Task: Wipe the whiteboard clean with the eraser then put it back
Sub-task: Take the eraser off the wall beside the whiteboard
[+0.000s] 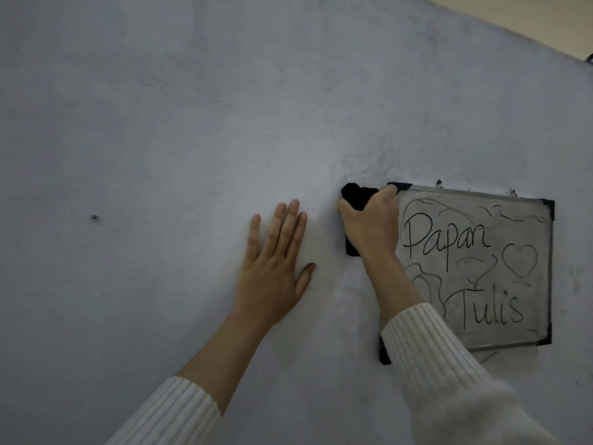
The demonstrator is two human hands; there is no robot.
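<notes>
Left sleeve, right sleeve: cream ribbed knit, possibly sweater.

Black eraser at upper-left corner of small, scribbled, black-cornered whiteboard

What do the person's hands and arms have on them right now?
Both hands are bare: the left hand and right hand show no gloves, rings or watch. Each arm wears a cream-white ribbed knit sleeve, the left sleeve and the right sleeve, stopping short of the wrist; the right one looks fuzzier higher up.
</notes>
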